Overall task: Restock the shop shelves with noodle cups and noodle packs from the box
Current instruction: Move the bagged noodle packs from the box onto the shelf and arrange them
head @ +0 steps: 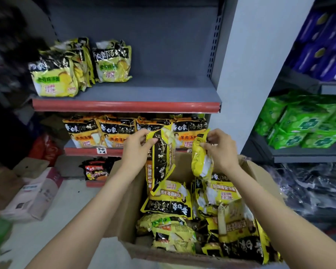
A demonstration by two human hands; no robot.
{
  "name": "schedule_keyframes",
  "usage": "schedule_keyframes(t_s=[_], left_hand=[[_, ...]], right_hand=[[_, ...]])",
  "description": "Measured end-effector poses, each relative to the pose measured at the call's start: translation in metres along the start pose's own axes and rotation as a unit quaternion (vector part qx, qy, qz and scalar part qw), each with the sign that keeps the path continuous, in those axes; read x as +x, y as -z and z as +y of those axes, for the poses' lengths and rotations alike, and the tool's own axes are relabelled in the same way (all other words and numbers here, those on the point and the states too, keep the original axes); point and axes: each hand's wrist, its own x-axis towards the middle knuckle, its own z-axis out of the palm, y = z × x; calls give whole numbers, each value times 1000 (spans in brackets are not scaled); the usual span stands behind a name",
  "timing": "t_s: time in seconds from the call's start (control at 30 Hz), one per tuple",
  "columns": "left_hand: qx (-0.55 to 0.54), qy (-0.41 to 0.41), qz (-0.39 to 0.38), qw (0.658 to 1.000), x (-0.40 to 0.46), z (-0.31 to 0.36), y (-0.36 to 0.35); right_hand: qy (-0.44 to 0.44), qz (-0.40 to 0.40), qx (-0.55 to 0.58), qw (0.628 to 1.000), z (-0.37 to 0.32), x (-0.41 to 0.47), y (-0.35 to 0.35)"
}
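While the cardboard box (128,200) remains nearly full of noodle packs, the person's left hand (137,145) pinches one yellow pack (160,160) and the right hand (220,147) another (201,162), both held above it. The upper shelf (144,94) holds few packs and much bare space, so most restocking remains.

Two bare forearms in view, no sleeves reaching the visible length. Left hand (137,145) and right hand (220,147) both ungloved. No rings, watch or wristband visible on either. Fingernails short and unpainted where visible.
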Motion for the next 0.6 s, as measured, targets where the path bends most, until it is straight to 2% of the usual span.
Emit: schedule_keyframes(t_s=[0.23, 0.47, 0.6], left_hand=[[20, -51, 105, 993, 24, 24, 68], [19, -73, 187, 980, 71, 26, 150], [-13, -79, 202, 976, 115, 8, 198]], right_hand=[[98, 21, 80, 992, -97, 25, -11], [173, 51, 124, 976, -195, 61, -57], [208, 69, 91, 971, -239, 91, -99]])
